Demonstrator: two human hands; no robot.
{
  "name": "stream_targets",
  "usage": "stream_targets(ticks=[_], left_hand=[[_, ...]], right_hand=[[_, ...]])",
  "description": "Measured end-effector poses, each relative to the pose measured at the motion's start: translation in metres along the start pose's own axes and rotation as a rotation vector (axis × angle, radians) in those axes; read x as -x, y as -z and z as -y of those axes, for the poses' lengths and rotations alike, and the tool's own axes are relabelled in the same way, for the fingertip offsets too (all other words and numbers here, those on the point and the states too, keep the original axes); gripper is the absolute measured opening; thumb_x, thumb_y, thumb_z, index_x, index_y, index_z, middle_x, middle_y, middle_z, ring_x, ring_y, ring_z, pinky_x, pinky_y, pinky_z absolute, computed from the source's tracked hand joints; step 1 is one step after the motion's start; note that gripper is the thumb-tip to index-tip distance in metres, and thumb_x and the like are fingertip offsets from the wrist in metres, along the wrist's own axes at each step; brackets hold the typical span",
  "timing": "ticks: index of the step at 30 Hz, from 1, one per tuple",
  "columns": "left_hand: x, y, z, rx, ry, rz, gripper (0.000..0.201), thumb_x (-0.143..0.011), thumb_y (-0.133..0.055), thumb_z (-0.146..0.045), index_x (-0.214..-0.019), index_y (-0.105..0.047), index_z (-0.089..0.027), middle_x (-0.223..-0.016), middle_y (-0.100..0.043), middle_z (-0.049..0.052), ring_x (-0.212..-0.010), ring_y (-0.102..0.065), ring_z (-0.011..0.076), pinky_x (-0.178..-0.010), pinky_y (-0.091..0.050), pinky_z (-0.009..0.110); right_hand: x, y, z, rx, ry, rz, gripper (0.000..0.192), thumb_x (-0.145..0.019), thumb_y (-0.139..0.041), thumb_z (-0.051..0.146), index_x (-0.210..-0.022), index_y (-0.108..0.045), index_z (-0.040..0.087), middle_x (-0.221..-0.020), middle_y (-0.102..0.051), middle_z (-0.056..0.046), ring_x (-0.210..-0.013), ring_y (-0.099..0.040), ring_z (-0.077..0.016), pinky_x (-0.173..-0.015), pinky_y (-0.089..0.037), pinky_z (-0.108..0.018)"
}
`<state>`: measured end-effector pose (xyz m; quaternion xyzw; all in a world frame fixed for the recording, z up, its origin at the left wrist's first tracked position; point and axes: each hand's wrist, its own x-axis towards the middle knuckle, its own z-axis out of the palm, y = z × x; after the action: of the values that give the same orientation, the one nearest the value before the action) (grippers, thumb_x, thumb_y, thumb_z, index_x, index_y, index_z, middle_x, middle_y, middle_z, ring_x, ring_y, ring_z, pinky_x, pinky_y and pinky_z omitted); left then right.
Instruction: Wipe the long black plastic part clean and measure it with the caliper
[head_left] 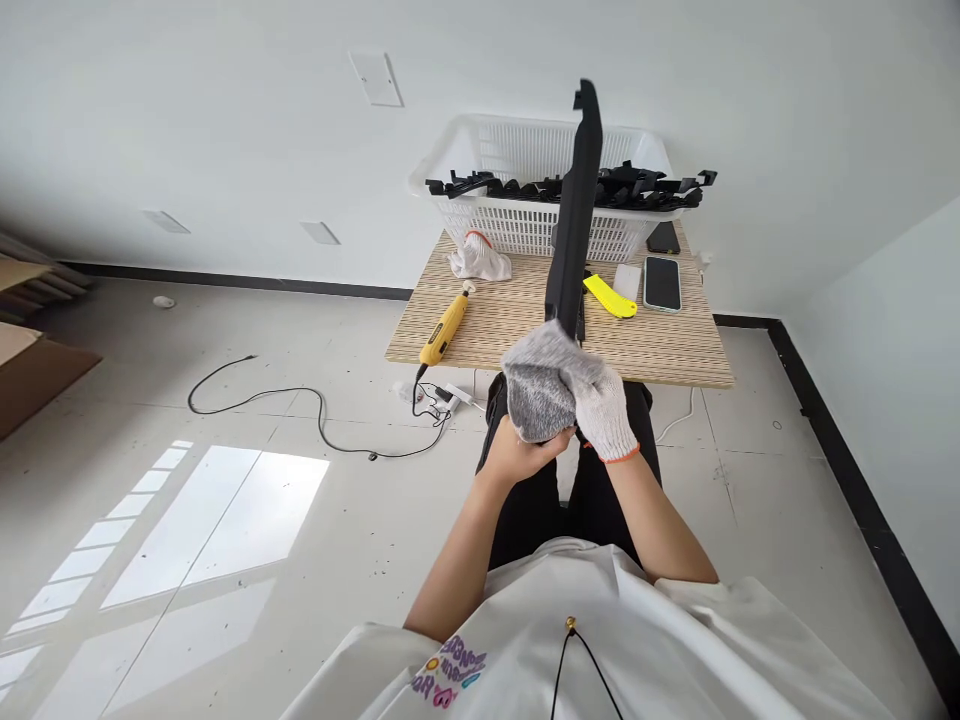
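Over on the far left, flattened cardboard [30, 350] lies on the floor, and one black cable [300, 400] snakes across the tiles toward a white power strip [442, 395] under the table's near left corner.

On the small wooden table [675, 355] I count, left to right: one yellow rotary tool [444, 330] lying near the left edge, one spare white glove [478, 257] crumpled beyond it, one yellow plastic piece [609, 296] right of centre, one small pale block [627, 281] just beside it, and two phones, a light one [662, 283] face up and a dark one [664, 238] farther back. One white basket [517, 150] stands at the far edge, filled with a heap of black plastic parts [637, 187]; too tangled to count.

The person sits at the near side. The bare left hand [521, 452] curls from below around a grey cloth [541, 385], fingers closed on its lower fold. The right hand [606, 410], in one white knit glove with an orange cuff, is closed over the cloth's right side. The cloth wraps the lower end of one long black trim strip [577, 220], which stands nearly upright over the lap, its top reaching past the basket.
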<state>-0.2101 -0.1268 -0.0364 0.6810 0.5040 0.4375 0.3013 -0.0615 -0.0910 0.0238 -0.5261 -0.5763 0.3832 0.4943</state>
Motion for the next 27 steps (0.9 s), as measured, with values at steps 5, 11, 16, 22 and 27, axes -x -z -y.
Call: stream_targets(ticks=[5,11,16,22,27], left_hand=[[0.003,-0.004,0.002,0.115,-0.063,0.01,0.018,-0.072,-0.073,-0.033,-0.077,-0.063,-0.019,-0.077,-0.071,0.005,-0.074,-0.069,0.0234,-0.066,-0.055,0.034],[0.005,0.002,0.001,0.231,0.028,0.071,0.031,-0.078,-0.071,-0.042,-0.064,-0.054,-0.019,-0.057,-0.062,0.001,-0.054,-0.06,0.0166,-0.053,-0.049,0.029],[0.009,0.021,0.001,0.705,0.049,0.167,0.045,-0.087,-0.059,-0.058,-0.066,-0.051,-0.02,-0.04,-0.045,-0.005,-0.034,-0.038,0.0084,-0.039,-0.03,0.024],[0.011,0.035,-0.006,0.891,-0.065,0.185,0.046,-0.084,-0.062,-0.062,-0.067,-0.051,-0.021,-0.036,-0.037,-0.007,-0.03,-0.028,0.0069,-0.037,-0.023,0.024],[0.014,0.038,-0.001,0.954,-0.106,0.159,0.043,-0.088,-0.061,-0.058,-0.069,-0.052,-0.02,-0.036,-0.037,-0.007,-0.031,-0.027,0.0063,-0.037,-0.02,0.023]], right_hand=[[-0.003,0.003,0.004,-0.072,-0.112,0.209,0.041,-0.073,-0.079,0.039,-0.108,-0.065,0.022,-0.103,-0.074,-0.005,-0.103,-0.067,-0.0285,-0.091,-0.054,-0.045],[-0.005,0.0,0.011,-0.047,-0.009,0.177,0.034,-0.092,-0.054,0.052,-0.105,-0.068,0.024,-0.103,-0.072,-0.008,-0.112,-0.065,-0.0298,-0.1,-0.051,-0.047],[-0.059,0.006,0.021,-0.006,-0.013,-0.228,0.06,-0.097,-0.036,0.062,-0.126,-0.06,0.016,-0.122,-0.066,-0.014,-0.121,-0.06,-0.0297,-0.106,-0.046,-0.052],[-0.128,0.013,0.041,0.73,-0.146,-0.013,0.065,-0.077,-0.075,0.049,-0.124,-0.057,0.007,-0.119,-0.062,-0.022,-0.111,-0.062,-0.0365,-0.097,-0.049,-0.055],[-0.092,0.004,0.106,1.165,-0.136,0.059,0.06,-0.082,-0.073,0.045,-0.126,-0.059,0.008,-0.126,-0.057,-0.027,-0.108,-0.062,-0.0441,-0.08,-0.054,-0.058]])
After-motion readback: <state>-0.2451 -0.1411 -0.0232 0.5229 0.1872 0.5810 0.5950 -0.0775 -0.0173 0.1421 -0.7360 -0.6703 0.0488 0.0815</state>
